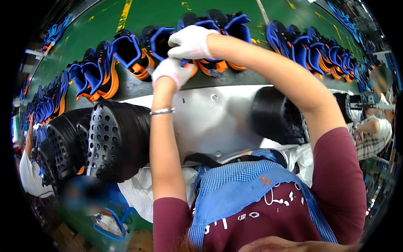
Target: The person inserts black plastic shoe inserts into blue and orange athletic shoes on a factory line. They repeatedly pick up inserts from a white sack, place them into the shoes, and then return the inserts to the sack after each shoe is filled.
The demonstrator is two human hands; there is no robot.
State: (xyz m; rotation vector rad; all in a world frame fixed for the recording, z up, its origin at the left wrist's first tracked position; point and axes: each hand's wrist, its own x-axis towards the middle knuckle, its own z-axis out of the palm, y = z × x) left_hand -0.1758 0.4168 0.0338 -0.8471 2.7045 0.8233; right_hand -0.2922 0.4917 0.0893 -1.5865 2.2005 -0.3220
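My left hand [172, 73], in a white glove, is at the heel end of a black, blue and orange shoe [161, 42]. Its fingers are bent, and whatever lies between them is hidden. Just beyond it my right hand [191, 42], gloved too, reaches across to the same shoe's right side with curled fingers. The two hands nearly meet over the shoe, covering much of its heel and collar. Close by on the left stands a matching shoe [128, 52], and on the right another shoe [237, 31] with its blue lining showing.
Rows of such shoes curve away left and right [302, 46] along a dark strip. Before me lies a shiny metal plate [210, 117], with black perforated blocks [117, 138] at its left and a black rounded block [277, 113] at its right. People sit on both sides.
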